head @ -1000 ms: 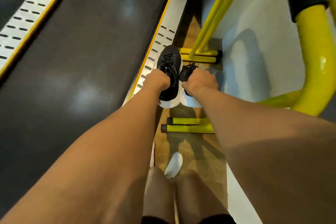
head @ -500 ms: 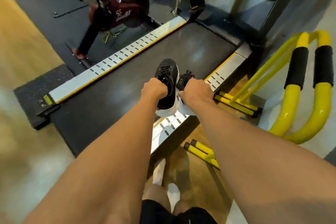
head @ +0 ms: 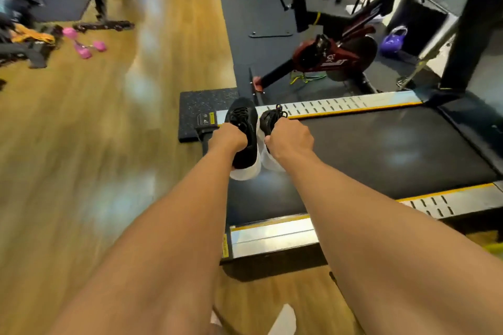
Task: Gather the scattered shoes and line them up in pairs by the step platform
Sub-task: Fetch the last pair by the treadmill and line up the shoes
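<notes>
- I am on the carrying step. I have one pair of shoes in my hands, and I judge I am taking them to the step platform.
- My left hand grips the left shoe. Its fingers are curled tight round the side of the shoe.
- My right hand grips the right shoe the same way, closed round its top. My hand hides most of this shoe.
- Both shoes are up in the air, out in front of me on straight arms. They hang side by side, just beside each other, over the near end of the treadmill. Nothing holds them up but me.
- The shoes look the same, so I think they are a true pair. Each is black on top with black laces and a thick white sole. The toes point away from me. The white heels hang low, near my wrists.
- I cannot see the step platform for sure. The view is blurry, most of all over the wooden floor on my left.
- Next I need to find the platform, walk round the treadmill and not trip on it.
- Then I must put both shoes down on the floor, close together, toes the same way, in a neat line by the platform.
- I see no other loose shoes from here, so I think more are left to find.
</notes>
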Tool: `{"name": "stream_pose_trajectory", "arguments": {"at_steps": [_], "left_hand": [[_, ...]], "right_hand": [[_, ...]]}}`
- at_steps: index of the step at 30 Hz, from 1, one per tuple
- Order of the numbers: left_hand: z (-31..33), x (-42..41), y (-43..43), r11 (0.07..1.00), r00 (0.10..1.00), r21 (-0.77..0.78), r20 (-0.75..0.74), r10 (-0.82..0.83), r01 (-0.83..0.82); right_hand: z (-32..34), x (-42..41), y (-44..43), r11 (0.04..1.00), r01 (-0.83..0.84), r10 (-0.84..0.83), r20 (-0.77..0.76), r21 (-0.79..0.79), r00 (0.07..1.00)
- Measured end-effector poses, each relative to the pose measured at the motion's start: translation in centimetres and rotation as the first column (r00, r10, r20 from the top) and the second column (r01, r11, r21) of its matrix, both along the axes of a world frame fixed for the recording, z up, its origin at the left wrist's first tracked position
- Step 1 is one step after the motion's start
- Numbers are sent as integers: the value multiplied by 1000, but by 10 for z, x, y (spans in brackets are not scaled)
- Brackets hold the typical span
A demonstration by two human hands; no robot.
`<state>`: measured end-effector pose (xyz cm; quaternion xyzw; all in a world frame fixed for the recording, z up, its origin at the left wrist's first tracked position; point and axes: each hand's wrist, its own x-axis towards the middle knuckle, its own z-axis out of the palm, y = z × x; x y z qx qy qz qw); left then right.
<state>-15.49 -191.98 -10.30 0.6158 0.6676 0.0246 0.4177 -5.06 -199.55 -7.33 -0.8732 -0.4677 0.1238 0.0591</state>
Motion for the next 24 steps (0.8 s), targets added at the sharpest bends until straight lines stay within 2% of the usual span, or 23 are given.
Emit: {"name": "stream_pose_trajectory", "arguments": {"at_steps": [4, 10, 15, 24], "left_hand": [[-2, -102, 46, 987, 988, -78, 54, 144, -140], [0, -249, 110, 941, 938, -87, 87, 335, -328], [4, -352, 144, 838, 835, -126, 96, 542, -530], [9, -516, 224, 693, 678, -112, 142, 721, -712]], "right_hand": [[1, -96, 53, 987, -159, 158, 27, 12, 987], [7, -241, 135, 917, -398, 395, 74, 35, 916], [10, -339, 191, 844, -535, 532, 77, 25, 843], [6, -497, 313, 699, -715, 712, 87, 3, 697]]}}
